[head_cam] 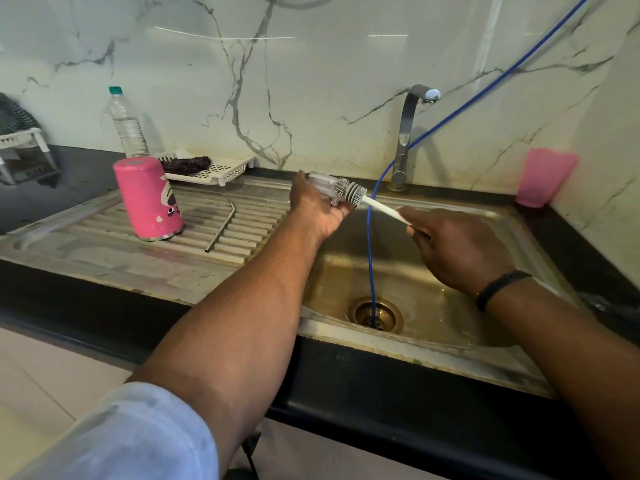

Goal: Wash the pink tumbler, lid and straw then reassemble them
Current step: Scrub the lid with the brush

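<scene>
A clear plastic tumbler lid (320, 183) was held in the left hand (320, 211) above the rear left corner of the stainless-steel sink basin (408, 285), the fingers curled under it and the thumb at its far edge. A white-handled brush with a grey bristled head (349, 192) was gripped by the right hand (457, 251), the fingers wrapped round the handle's end, and the bristled head was pressed against the lid. The right hand was placed over the basin's middle, just to the right of the left hand.

The pink metal tumbler with a cartoon print (149, 199) was stood upside down on the ribbed steel drainboard (104, 220), well to the left of both hands. The bent steel straw (221, 225) was laid flat on the ribs between the tumbler and the left forearm, apart from each.

A thin blue hose (370, 244) was hung past the chrome tap (405, 140) down into the brass-coloured drain (375, 313). At the bench's back edge were a clear water bottle with a green cap (126, 123) and a white slotted tray (221, 171) carrying a dark cloth (187, 163); a pink plastic cup (545, 176) was set at the right rear corner.
</scene>
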